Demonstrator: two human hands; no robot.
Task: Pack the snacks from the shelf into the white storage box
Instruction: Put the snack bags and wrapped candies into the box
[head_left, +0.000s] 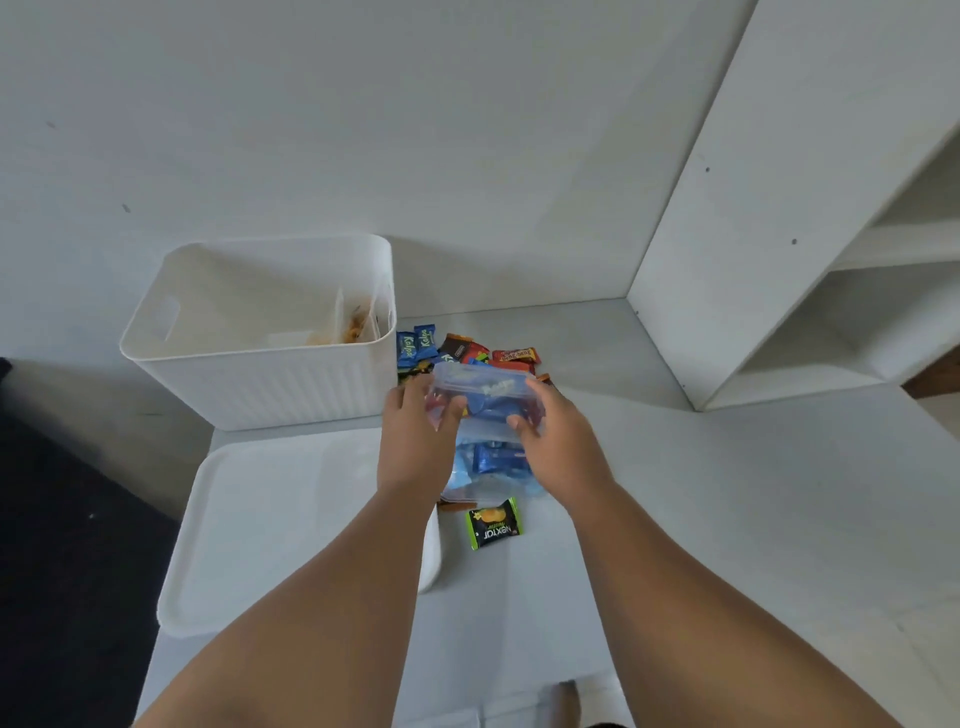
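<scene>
One white shelf unit, flat-panelled and boxy, is standing at the right. The frame edge is cutting off its far side, and its open compartments are only partly showing.

One white storage box, of plastic with rounded corners, a vertically ribbed wall and a slot handle, is sitting left of centre on the pale grey surface. Its near wall is hiding most of the interior. Only something orange behind clear wrapping is showing in its right inner corner, too indistinct to name.

One smooth white lid is lying flat in front of the box, with the left forearm crossing over its right edge.

Two hands are meeting just right of the box. The left hand and the right hand are each pinching an upper corner of one clear plastic bag, fingers curled around the film. The bag is being held outside the box, near its right wall. Its top is blurred, and blue wrappers are showing through its lower part, too crowded to count.

Loose snack packets, glossy and crinkled, are lying in a heap behind the bag, partly hidden by it. Two blue packets are lying just beside the box wall. One green-and-black packet is lying alone, nearest the viewer.
</scene>
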